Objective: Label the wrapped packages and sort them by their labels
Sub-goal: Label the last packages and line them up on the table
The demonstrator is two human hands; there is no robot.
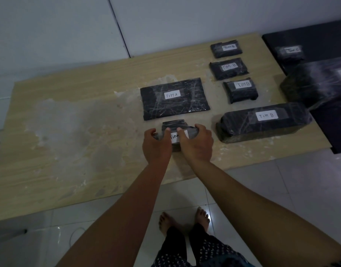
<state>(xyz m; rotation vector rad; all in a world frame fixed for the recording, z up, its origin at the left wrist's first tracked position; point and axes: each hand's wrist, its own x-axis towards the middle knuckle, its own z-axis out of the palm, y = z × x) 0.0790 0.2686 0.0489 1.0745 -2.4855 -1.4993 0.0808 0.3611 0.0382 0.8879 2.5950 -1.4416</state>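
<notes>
On the wooden surface point(69, 112), the left hand point(156, 145) and right hand point(196, 143) both grip a small black wrapped package point(173, 128) whose label point(175, 136) reads "TIM", just below the flat package labelled "TIM A" point(174, 98), with four "TIM B" packages point(264, 122) to the right.

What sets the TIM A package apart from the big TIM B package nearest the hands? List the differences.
The TIM A package is flat and thin; the big TIM B package is thick and blocky. TIM A sits in the left column, TIM B in the right column with three smaller TIM B packages. Both are dark, plastic-wrapped, white-labelled, and untouched on the wooden board.
</notes>
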